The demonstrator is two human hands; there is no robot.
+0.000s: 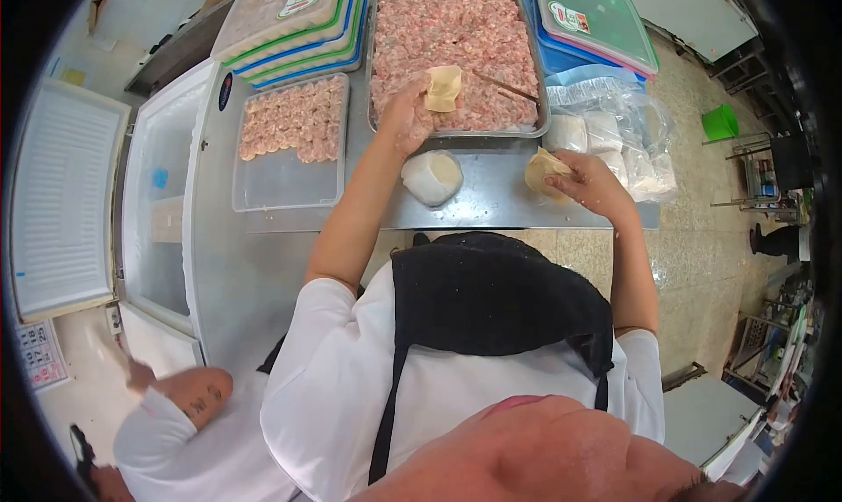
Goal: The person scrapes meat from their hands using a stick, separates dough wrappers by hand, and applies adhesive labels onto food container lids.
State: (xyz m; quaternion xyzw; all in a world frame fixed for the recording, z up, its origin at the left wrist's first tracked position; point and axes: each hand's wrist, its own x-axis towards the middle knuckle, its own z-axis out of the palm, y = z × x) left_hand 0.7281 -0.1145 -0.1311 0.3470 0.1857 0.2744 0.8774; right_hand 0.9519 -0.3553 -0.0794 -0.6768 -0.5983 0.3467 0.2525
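My left hand (409, 119) holds a thin, pale dough wrapper (444, 88) over the front edge of a large metal tray (545, 121) of minced meat. A thin dark utensil (504, 88) rests on the meat (447, 28) at the right. My right hand (585, 183) is closed on a few pale wrappers (545, 170) above the steel table's front right part. Between my hands, a wrapped white bundle (431, 178) sits on the steel table (491, 195). At the left, a clear container (285, 186) holds rows of filled dumplings (294, 121).
Lidded containers (289, 20) are stacked at the back left, more (596, 28) at the back right. A plastic bag (614, 142) of wrapped white packs lies on the right. Another person (193, 432) is at the lower left, near an open white freezer (162, 178).
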